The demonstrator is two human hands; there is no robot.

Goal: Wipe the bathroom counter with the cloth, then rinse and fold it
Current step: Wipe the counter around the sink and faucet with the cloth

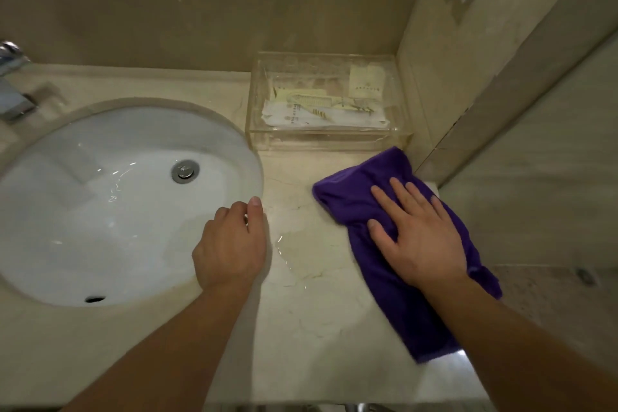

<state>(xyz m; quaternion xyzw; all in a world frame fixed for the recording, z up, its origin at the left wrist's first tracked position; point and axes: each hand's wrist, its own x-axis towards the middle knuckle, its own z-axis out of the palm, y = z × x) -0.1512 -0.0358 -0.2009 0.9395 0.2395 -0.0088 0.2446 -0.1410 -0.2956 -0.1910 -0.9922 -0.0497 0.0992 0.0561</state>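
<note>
A purple cloth (351, 201) lies spread on the beige marble counter (317, 311), right of the sink. My right hand (414, 231) presses flat on it with straight, spread fingers. My left hand (230, 244) rests at the right rim of the white oval basin (100, 204), fingers loosely curled, holding nothing. A thin wet patch (301, 254) shines on the counter between my hands.
A clear acrylic box (398, 140) holding paper packets stands at the back, just behind the cloth. A chrome tap (13, 87) sits at the far left. A wall corner (468, 110) closes off the right side. The drain plug (185, 171) is in the basin.
</note>
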